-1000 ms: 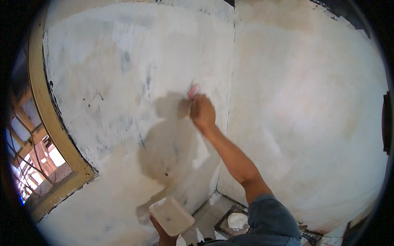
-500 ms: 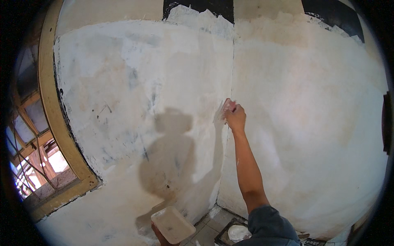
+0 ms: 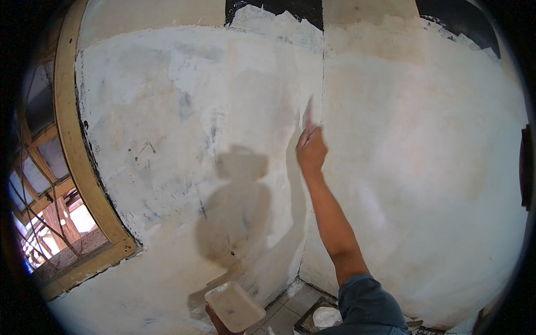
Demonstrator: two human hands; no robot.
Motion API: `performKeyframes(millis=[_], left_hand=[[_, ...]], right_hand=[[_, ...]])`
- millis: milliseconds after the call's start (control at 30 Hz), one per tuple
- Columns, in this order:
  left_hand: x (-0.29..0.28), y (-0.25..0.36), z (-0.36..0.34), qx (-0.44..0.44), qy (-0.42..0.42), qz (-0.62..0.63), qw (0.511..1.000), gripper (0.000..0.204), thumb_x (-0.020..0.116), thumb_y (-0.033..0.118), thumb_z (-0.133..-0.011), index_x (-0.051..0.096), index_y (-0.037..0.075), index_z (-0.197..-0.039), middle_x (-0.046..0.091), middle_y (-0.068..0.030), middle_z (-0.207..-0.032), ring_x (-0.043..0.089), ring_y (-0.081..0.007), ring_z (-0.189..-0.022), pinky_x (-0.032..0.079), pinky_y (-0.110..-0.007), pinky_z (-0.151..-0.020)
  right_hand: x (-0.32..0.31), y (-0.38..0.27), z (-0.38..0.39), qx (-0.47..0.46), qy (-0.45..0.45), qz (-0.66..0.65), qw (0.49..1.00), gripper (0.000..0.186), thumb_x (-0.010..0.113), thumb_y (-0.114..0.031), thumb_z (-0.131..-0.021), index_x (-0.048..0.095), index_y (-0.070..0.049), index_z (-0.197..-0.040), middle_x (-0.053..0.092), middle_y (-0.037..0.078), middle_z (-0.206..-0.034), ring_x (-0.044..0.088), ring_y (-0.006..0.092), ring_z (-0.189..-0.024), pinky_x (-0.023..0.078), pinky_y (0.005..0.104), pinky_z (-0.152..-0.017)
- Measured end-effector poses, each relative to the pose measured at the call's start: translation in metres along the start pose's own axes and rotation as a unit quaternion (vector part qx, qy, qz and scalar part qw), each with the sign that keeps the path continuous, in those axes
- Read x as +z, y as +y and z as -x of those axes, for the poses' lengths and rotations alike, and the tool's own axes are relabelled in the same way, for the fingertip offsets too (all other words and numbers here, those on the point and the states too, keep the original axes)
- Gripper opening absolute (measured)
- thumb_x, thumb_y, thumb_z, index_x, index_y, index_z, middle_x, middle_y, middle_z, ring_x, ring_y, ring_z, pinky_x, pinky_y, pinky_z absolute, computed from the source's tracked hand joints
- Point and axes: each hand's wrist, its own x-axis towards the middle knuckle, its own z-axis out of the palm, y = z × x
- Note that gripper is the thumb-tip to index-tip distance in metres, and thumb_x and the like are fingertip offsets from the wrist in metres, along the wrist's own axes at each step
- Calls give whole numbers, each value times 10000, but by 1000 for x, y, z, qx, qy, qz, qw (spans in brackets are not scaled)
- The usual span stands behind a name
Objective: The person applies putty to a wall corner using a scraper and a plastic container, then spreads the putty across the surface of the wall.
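My right hand [image 3: 312, 149] is raised at the corner where two white, patchily coated walls meet, closed around a thin-bladed putty knife [image 3: 308, 111]. The blade points up along the left wall [image 3: 162, 123], near the corner line; it is smeared by motion, and I cannot tell whether it touches. Low in the view, my left hand [image 3: 215, 320] grips a shallow, pale rectangular tray [image 3: 237, 307] with rounded corners by its left and lower edge. Most of that hand's fingers are hidden beneath the tray.
A yellowish wooden window frame [image 3: 69, 117] with bars borders the left wall. On the tiled floor [image 3: 287, 318] in the corner stands a dark square container [image 3: 305, 322] holding a white bundle [image 3: 327, 317]. Black patches [image 3: 273, 6] show along the top of the walls.
My right hand has turned and shifted slightly left, and the putty knife now points upward, its blade higher on the left wall. The tray in my left hand has hardly moved.
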Motion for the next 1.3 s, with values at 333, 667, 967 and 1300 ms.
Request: performKeyframes(millis=[333,667,967,1300], left_hand=[[-39,-3,-35,-3,43,-34,998,659,342,702,-884,504,207,-1287,575,-62,-1205,573,-305,-1076,490,-527,-906],[-20,-18,-31,-1,-84,-52,995,767,377,729,-852,462,147,-1346,558,-111,-1252,567,-328,-1116,478,-536,-931],[-13,-8,-42,-9,-114,-47,992,644,334,613,-927,488,126,-1319,580,-107,-1227,581,-304,-1107,487,-494,-934],[0,1,-24,-43,-170,-44,984,741,318,688,-907,438,128,-1379,544,-110,-1297,544,-294,-1167,452,-479,-991]], right_hand=[[-94,90,225,56,-298,-24,952,258,553,24,-821,527,-15,-1075,641,162,-942,654,327,-785,551,384,-672],[-213,84,353,616,-216,-462,601,323,650,-152,-855,553,-79,-1155,628,40,-1005,623,173,-866,523,325,-674],[-198,30,320,521,-218,-457,687,333,600,-201,-928,574,-6,-1197,638,22,-985,604,119,-800,470,251,-708],[-205,-53,308,298,-453,-206,815,104,611,-91,-884,627,11,-893,552,-27,-689,436,77,-577,357,250,-528]])
